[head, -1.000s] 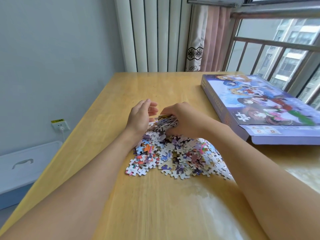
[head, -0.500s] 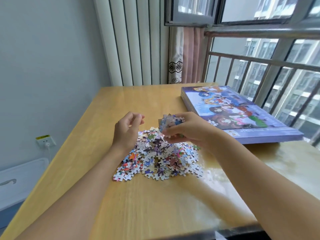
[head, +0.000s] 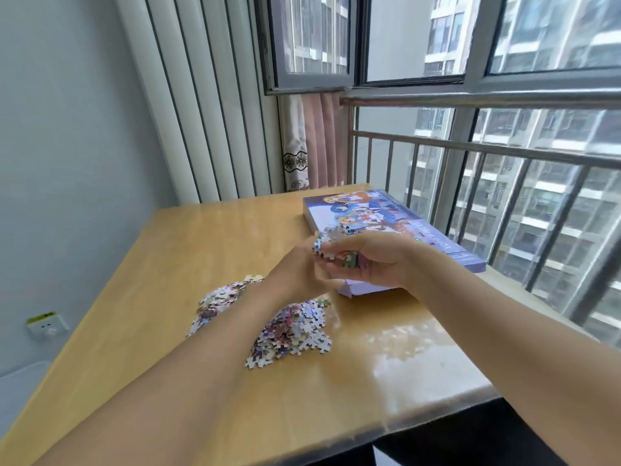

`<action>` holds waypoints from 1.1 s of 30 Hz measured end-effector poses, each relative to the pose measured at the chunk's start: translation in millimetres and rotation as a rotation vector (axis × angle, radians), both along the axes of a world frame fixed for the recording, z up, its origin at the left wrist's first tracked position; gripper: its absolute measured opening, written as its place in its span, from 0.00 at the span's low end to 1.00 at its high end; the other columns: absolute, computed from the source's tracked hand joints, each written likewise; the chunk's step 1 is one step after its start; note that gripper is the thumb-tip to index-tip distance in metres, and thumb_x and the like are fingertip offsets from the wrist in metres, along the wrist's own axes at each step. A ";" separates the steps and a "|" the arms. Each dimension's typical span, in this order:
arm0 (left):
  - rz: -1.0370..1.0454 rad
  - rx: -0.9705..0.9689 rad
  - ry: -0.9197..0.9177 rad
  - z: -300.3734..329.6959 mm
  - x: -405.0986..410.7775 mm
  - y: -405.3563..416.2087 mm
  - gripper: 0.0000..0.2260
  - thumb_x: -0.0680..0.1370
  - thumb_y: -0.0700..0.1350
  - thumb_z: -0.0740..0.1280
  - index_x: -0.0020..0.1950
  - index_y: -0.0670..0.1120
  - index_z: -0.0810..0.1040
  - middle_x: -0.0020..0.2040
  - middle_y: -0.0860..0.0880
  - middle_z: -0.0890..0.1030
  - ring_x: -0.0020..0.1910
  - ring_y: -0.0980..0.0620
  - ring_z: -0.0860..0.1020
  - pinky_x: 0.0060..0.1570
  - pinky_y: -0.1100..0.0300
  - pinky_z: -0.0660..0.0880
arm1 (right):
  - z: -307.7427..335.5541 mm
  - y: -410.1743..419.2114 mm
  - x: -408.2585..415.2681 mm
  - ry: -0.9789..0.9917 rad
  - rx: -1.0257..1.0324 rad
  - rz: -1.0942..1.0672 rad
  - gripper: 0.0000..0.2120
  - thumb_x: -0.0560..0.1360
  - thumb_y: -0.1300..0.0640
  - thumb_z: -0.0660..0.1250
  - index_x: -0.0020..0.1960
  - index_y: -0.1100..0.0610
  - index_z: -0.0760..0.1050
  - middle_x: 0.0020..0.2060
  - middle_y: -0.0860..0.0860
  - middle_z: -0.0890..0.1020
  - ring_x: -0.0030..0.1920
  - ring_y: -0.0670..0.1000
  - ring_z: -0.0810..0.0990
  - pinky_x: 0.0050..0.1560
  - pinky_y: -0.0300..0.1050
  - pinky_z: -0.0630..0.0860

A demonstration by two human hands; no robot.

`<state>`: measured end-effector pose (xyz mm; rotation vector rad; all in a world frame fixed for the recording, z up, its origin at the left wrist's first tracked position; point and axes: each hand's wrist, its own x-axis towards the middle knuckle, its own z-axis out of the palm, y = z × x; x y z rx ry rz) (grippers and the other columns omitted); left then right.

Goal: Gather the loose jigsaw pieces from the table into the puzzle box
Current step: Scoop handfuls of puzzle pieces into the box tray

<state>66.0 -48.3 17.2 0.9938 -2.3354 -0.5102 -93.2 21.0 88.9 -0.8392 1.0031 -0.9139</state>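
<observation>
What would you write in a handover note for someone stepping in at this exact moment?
Right hand: grips a handful of jigsaw pieces, raised in front of the puzzle box.
Left hand: cupped against that handful; its own grip cannot be seen.
Box: lies closed on the table, by the window.
Done: one handful lifted.
Left: the pile of loose pieces on the table; the box is not yet open, and nothing is seen going in.
</observation>
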 end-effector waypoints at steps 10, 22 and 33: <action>0.269 -0.043 0.015 -8.1 -35.8 -11.6 0.06 0.77 0.39 0.65 0.45 0.44 0.81 0.38 0.51 0.81 0.40 0.46 0.79 0.36 0.68 0.73 | -0.2 4.1 -21.1 -0.094 0.024 -0.105 0.22 0.74 0.68 0.73 0.66 0.69 0.74 0.56 0.63 0.83 0.48 0.56 0.86 0.37 0.42 0.84; 0.304 0.094 0.474 64.0 0.0 -34.2 0.03 0.79 0.53 0.70 0.46 0.58 0.83 0.43 0.56 0.85 0.45 0.53 0.82 0.53 0.47 0.80 | -23.6 -6.2 -23.9 -0.310 0.151 -0.380 0.14 0.74 0.69 0.72 0.59 0.65 0.78 0.59 0.62 0.79 0.49 0.57 0.84 0.40 0.46 0.85; 0.270 0.073 0.456 83.6 -1.9 -31.2 0.07 0.79 0.52 0.70 0.51 0.52 0.86 0.40 0.59 0.84 0.40 0.60 0.80 0.52 0.51 0.81 | 16.6 -46.7 -4.6 -0.646 0.212 -0.636 0.22 0.83 0.52 0.60 0.70 0.65 0.69 0.66 0.63 0.75 0.65 0.66 0.76 0.66 0.65 0.74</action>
